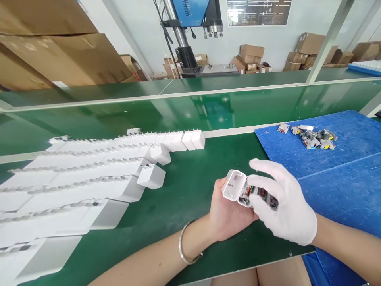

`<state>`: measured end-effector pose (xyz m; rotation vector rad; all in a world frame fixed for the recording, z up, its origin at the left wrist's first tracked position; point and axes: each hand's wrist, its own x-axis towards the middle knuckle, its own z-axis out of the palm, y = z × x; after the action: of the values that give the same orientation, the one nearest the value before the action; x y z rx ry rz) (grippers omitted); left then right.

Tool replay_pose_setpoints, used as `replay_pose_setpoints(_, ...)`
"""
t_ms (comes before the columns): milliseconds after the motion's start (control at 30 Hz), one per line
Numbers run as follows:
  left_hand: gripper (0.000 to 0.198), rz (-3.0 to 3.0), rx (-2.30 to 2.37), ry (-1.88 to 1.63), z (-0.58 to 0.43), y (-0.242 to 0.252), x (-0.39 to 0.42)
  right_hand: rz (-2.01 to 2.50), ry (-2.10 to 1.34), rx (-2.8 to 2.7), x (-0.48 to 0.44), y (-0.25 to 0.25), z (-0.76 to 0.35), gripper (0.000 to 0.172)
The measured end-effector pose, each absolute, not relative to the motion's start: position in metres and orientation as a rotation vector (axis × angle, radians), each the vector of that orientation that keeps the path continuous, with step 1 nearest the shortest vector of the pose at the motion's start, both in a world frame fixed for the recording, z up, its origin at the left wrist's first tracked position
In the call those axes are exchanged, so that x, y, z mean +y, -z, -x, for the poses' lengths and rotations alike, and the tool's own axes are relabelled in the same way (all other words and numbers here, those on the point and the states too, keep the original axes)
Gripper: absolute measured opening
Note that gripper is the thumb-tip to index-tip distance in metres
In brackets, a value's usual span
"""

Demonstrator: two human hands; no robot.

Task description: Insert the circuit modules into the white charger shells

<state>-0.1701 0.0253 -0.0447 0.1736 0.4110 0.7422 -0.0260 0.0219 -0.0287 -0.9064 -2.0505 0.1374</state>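
My bare left hand is wrapped around a white plastic charger housing, its open side facing up and metal contacts showing inside. Right beside it is a second white housing, partly covered by the right fingers, with electronic parts at its mouth. My right hand, in a white glove, has its fingers curled over several small circuit boards with red and silver parts. Thumb and fingertips are close to the second housing; the glove hides how far the nearest board sits in it.
Rows of white charger housings with pins on top cover the left of the green table. At right, a pile of circuit boards lies on a blue mat. A blue press machine and cartons stand behind.
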Motion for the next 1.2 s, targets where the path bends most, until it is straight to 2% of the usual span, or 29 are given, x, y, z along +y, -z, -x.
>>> replay_pose_setpoints(100, 0.039, -0.19, 0.428, -0.719, 0.17, 0.045, 0.026, 0.827, -0.231, -2.147, 0.023, 0.029, 0.027, 0.035)
replay_pose_setpoints(233, 0.036, -0.137, 0.444, -0.732, 0.17, 0.044, 0.026, 0.87, -0.243, -2.085, 0.024, 0.031, 0.027, 0.027)
replay_pose_setpoints(367, 0.038, -0.151, 0.439, -0.728, 0.169, 0.043, 0.026, 0.903, -0.253, -2.137, 0.026, 0.032, 0.025, 0.032)
replay_pose_setpoints(500, 0.037, -0.164, 0.422, -0.743, 0.169, 0.043, 0.026, 0.94, -0.299, -2.086, 0.026, 0.03, 0.023, 0.023)
replay_pose_setpoints(600, 0.035, -0.155, 0.417, -0.741, 0.169, 0.044, 0.025, 0.908, -0.317, -2.144, 0.027, 0.029, 0.022, 0.028)
replay_pose_setpoints(1067, 0.032, -0.185, 0.376, -0.74, 0.17, 0.045, 0.025, 0.866, -0.388, -2.152, 0.029, 0.027, 0.017, 0.026)
replay_pose_setpoints(1200, 0.039, -0.2, 0.397, -0.731, 0.17, 0.046, 0.026, 0.874, -0.385, -2.16, 0.029, 0.025, 0.017, 0.028)
